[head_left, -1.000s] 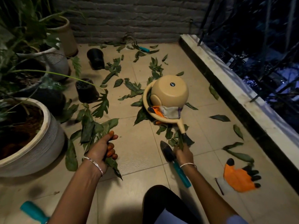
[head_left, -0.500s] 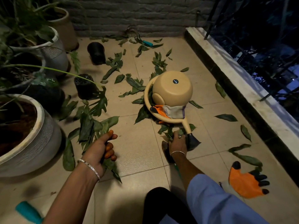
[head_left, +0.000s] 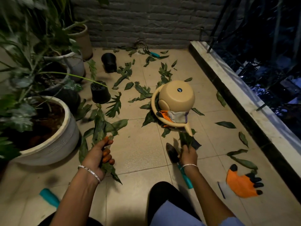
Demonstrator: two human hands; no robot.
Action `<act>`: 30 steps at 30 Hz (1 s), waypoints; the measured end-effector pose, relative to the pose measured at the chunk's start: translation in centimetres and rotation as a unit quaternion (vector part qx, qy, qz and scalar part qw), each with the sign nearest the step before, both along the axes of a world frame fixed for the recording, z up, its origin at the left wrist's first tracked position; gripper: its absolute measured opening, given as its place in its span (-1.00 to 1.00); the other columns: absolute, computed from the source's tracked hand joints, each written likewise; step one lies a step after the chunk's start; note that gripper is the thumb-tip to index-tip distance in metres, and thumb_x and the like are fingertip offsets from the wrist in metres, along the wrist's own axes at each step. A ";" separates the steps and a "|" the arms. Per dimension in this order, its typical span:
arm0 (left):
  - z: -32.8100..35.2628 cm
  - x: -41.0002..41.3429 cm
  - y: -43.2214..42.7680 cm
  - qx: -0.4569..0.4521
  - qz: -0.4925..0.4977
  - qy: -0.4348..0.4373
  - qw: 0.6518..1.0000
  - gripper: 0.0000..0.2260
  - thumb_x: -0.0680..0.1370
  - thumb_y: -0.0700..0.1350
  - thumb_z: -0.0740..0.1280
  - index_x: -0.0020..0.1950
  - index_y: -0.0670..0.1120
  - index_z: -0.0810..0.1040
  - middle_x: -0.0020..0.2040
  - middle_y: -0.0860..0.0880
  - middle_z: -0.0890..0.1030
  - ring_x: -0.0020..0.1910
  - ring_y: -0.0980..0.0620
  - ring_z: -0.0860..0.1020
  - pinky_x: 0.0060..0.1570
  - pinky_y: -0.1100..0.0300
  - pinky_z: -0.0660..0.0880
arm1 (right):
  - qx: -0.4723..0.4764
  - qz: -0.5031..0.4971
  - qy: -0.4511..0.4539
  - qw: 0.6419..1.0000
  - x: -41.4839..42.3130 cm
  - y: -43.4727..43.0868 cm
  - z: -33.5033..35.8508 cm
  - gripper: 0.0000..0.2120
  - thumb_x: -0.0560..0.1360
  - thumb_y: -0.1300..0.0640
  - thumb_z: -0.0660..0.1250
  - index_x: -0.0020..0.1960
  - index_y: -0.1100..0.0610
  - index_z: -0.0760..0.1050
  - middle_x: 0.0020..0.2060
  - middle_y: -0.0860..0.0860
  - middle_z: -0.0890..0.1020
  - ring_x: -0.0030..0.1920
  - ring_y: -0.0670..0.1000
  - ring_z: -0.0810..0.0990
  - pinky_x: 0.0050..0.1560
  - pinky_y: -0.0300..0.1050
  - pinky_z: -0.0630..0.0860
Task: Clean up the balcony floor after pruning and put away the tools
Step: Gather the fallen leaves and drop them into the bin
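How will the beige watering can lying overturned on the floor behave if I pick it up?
The watering can looks like plastic and lies overturned, so it is probably empty and light. Its round body may roll if pushed. The glove lying inside its handle loop would likely fall out when lifted.

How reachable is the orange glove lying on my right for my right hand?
Probably yes: the orange glove lies on bare tile close beside the right hand, nothing between them. But that hand grips cut leaves, so it would likely have to drop them first.
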State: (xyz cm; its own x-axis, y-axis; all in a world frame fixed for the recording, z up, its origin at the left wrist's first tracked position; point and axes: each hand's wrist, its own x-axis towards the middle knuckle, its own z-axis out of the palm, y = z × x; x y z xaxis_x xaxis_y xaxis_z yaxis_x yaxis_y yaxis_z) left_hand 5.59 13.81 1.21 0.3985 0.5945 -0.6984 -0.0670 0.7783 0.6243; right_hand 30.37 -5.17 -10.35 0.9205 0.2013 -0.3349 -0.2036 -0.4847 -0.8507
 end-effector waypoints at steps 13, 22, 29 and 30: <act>9.6 -8.4 -5.0 -0.082 0.077 -0.178 0.978 -0.76 0.60 0.00 0.25 -0.24 -0.05 0.45 -0.57 0.07 0.21 -0.66 0.14 0.17 -0.63 0.35 0.21 | 0.315 0.007 0.155 0.936 -10.1 -4.8 22.2 -0.75 0.45 0.30 0.17 -0.38 0.13 0.28 -0.49 0.02 0.34 -0.60 -0.08 0.21 -0.66 -0.31 0.09; 11.0 -10.9 -2.3 -0.115 0.083 -0.281 0.949 -0.82 0.53 -0.01 0.27 -0.23 -0.04 0.46 -0.55 0.09 0.22 -0.65 0.14 0.21 -0.59 0.32 0.23 | 0.445 0.119 0.124 0.879 -12.2 2.1 30.9 -0.75 0.32 0.31 0.17 -0.48 0.10 0.46 -0.49 0.07 0.40 -0.51 -0.02 0.42 -0.51 -0.26 0.42; 10.3 -11.8 0.8 -0.081 0.133 -0.312 0.937 -0.60 0.03 -0.18 0.68 -0.28 -0.09 0.55 -0.49 0.07 0.22 -0.62 0.12 0.22 -0.61 0.26 0.30 | 0.404 0.227 0.184 0.867 -10.3 12.2 29.2 -0.77 0.35 0.27 0.23 -0.45 0.08 0.46 -0.46 0.02 0.43 -0.47 -0.04 0.27 -0.29 -0.21 0.06; 10.1 -12.2 1.0 -0.073 0.147 -0.305 0.938 -0.71 0.18 -0.14 0.62 -0.28 -0.09 0.55 -0.48 0.07 0.21 -0.62 0.12 0.22 -0.61 0.26 0.30 | 0.391 0.258 0.183 0.864 -10.7 13.9 28.3 -0.78 0.35 0.24 0.25 -0.45 0.05 0.46 -0.45 0.00 0.46 -0.44 -0.03 0.28 -0.28 -0.17 0.04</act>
